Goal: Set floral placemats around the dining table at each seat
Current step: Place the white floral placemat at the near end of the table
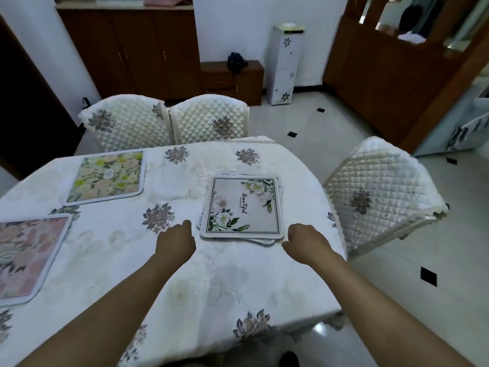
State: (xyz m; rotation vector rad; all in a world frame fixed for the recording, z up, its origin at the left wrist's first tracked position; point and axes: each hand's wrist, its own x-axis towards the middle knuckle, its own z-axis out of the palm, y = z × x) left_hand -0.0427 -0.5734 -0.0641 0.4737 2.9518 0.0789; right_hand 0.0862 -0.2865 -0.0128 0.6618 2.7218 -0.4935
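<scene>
Table (185,274): draped in a white cloth with grey-purple flower motifs; quilted chairs drawn up at the far side and the right.
Yellow-green placemat (105,177): laid flat on the far left, in front of the far-left chair (127,123) — that seat looks done.
Pink placemat (29,256): laid flat at the left edge, partly cut off by the frame; counts as a second seat served.
Remaining stack (242,207): several mats piled slightly askew on the right half of the table, topmost one white with green-leaved blossoms and script lettering; exact count not readable.
Left hand (176,241): loosely curled, empty, just beside the stack's near-left corner, apparently not touching it.
Right hand (308,241): loosely curled, empty, just beside the near-right corner, thumb pointing toward the mats.
Progress: two mats out, the rest unplaced — probably under halfway.
Left to do: far-right chair (211,120), right-hand chair (381,194) and the near side all bare of mats.
Likely step: reaching in to lift the top mat.
</scene>
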